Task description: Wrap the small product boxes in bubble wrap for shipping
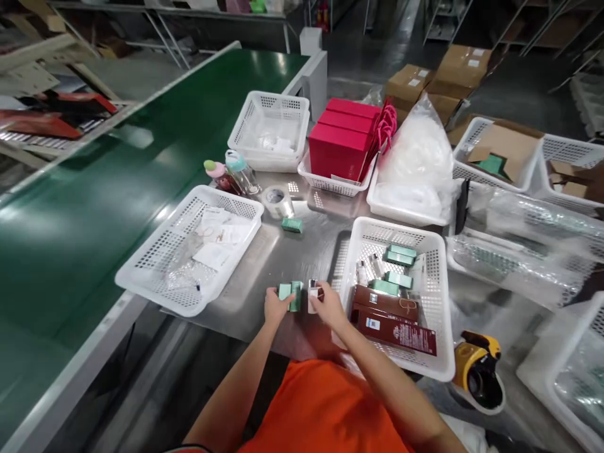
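Note:
My left hand (274, 307) grips small green boxes (290, 294) standing on the steel table (292, 251) near its front edge. My right hand (329, 306) holds a small white-and-brown bottle (313, 293) right beside those boxes. Just to the right stands a white basket (436, 296) with more green boxes (399, 255), small bottles and two long brown boxes (395, 328). One more green box (292, 224) lies alone further back on the table.
A white basket (141, 270) of plastic sachets sits at the left, next to a green conveyor belt (94, 189). Behind are a tape roll (276, 201), two small bottles (231, 175), an empty-looking basket (271, 129), red boxes (344, 141), plastic bags (418, 157) and a yellow tape dispenser (477, 371).

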Demonstrator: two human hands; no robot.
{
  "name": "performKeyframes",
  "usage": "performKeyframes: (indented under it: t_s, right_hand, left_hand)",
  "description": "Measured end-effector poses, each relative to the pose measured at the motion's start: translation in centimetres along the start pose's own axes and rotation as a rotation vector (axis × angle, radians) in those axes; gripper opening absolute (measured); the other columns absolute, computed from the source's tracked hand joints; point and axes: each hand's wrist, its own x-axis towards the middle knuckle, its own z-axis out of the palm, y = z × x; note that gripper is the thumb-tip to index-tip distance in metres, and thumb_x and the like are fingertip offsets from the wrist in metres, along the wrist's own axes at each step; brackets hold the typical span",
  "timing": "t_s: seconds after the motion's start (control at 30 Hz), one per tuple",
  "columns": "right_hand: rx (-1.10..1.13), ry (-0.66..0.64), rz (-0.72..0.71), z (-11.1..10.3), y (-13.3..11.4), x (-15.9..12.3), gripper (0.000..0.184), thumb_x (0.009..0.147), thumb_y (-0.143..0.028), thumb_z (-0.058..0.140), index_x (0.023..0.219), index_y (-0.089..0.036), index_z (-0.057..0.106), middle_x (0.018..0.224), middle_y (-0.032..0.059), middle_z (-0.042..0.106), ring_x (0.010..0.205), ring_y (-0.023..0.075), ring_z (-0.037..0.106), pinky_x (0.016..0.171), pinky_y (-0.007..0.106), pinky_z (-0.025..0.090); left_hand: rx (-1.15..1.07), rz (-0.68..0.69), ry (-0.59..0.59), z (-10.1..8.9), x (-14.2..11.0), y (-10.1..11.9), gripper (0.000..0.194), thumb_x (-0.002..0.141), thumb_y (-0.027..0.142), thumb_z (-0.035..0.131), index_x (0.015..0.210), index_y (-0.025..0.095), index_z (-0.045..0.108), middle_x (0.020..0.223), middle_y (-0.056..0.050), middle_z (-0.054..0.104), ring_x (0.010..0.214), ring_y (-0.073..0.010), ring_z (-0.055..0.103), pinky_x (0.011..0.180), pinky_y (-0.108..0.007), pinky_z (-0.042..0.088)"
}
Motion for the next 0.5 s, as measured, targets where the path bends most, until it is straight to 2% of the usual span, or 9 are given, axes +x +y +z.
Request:
performKeyframes:
  t_s: [0.1, 0.2, 0.37, 0.5]
  right_hand:
    - [-0.151, -0.003, 0.084, 3.6, -0.6, 0.5, 0.032, 0.088, -0.017, 0.058, 0.119, -0.015, 0.060, 0.108, 0.0083, 0.071, 0.097, 0.0185, 0.067, 0.090, 0.028, 0.051]
    - [-0.228, 0.012, 0.140, 5.8, -1.3, 1.4, 0.032, 0.089, -0.018, 0.058, 0.120, -0.014, 0.059, 0.119, 0.0132, 0.065, 0.104, 0.0214, 0.066, 0.093, 0.030, 0.050]
    - [-0.369, 0.026, 0.237, 8.1, -2.8, 2.6, 0.032, 0.092, -0.024, 0.056, 0.123, -0.015, 0.056, 0.123, 0.0158, 0.061, 0.103, 0.0253, 0.065, 0.086, 0.032, 0.050]
    - [-0.471, 0.089, 0.280, 9.1, -3.5, 2.5, 0.043, 0.091, -0.028, 0.057, 0.132, -0.016, 0.051, 0.127, 0.0174, 0.058, 0.116, 0.0308, 0.059, 0.090, 0.036, 0.049]
  left_hand:
    - [0.042, 0.057, 0.003, -0.6, 0.1, -0.3, 0.046, 0.082, 0.038, 0.071, 0.114, 0.008, 0.056, 0.124, -0.027, 0.062, 0.129, -0.0381, 0.052, 0.103, -0.042, 0.040]
    - [0.051, 0.085, -0.026, -0.9, 0.6, -0.7, 0.038, 0.082, 0.041, 0.070, 0.103, 0.010, 0.062, 0.116, -0.027, 0.064, 0.122, -0.0413, 0.056, 0.099, -0.044, 0.042]
    - [-0.077, 0.146, -0.129, -1.2, 1.6, -1.7, 0.019, 0.088, 0.034, 0.063, 0.093, 0.016, 0.067, 0.102, -0.015, 0.071, 0.104, -0.0292, 0.066, 0.090, -0.034, 0.045]
    - [-0.231, 0.156, -0.201, -1.9, 2.3, -2.6, 0.003, 0.084, 0.023, 0.066, 0.086, 0.020, 0.067, 0.095, -0.009, 0.073, 0.099, -0.0243, 0.067, 0.089, -0.030, 0.045]
